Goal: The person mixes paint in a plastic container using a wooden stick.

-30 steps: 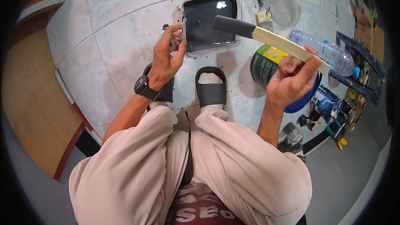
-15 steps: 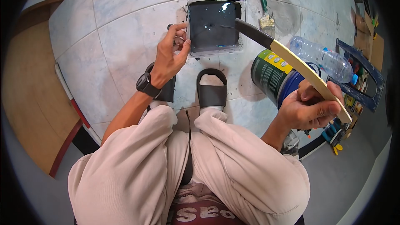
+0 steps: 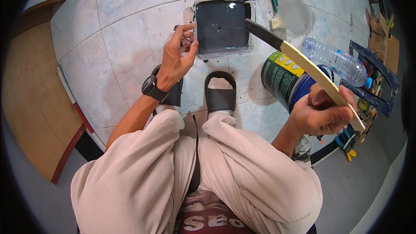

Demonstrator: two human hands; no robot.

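Observation:
A clear square plastic container (image 3: 225, 53) of glossy black liquid (image 3: 222, 28) sits on the tiled floor in front of my feet. My left hand (image 3: 180, 54), with a watch on its wrist, grips the container's left edge between thumb and fingers. In my right hand (image 3: 327, 112) is a flat wooden stick (image 3: 314, 71), held near its lower end. The stick's far end is coated black and hangs at the container's right side, with a thin dark strand of liquid running from its tip to the surface.
A green paint can (image 3: 281, 78) with a blue lid lies right of the container, near a clear plastic bottle (image 3: 333, 58). A paintbrush (image 3: 275, 11) lies beyond. A dark blue frame (image 3: 381, 86) and tools stand far right; a wooden panel (image 3: 34, 82) is left.
The strand of liquid from the stick's tip has thinned, and the ripple mark on the black surface has faded. The stick has shifted only slightly; my left hand stays in place.

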